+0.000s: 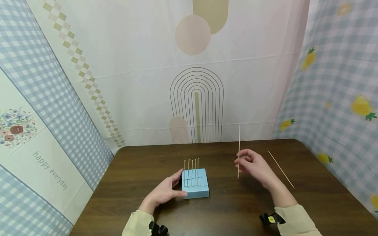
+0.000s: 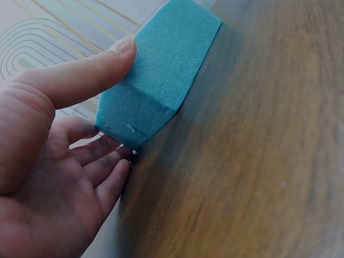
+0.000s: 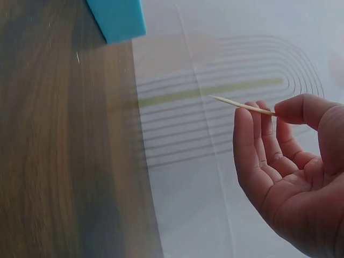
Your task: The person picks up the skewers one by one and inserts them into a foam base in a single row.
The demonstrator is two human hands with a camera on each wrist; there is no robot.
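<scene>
A light-blue foam block [image 1: 197,194] with rows of small dark holes rests on the table. Several thin wooden skewers [image 1: 198,170] stand upright in a row toward its left side. My left hand [image 1: 164,192] grips the block's left end, thumb on the near face and fingers around the back corner; in the left wrist view the thumb [image 2: 94,78] presses the block's side. To the right of the block, my right hand [image 1: 256,166] pinches another skewer [image 1: 239,141] between thumb and fingertips, held nearly vertical. Its pointed tip [image 3: 217,98] shows in the right wrist view.
One loose skewer [image 1: 281,169] lies slantwise on the dark wooden table [image 1: 230,213], right of my right hand. A patterned white cloth [image 1: 141,108] hangs behind the table, with checked cloths [image 1: 333,98] at both sides.
</scene>
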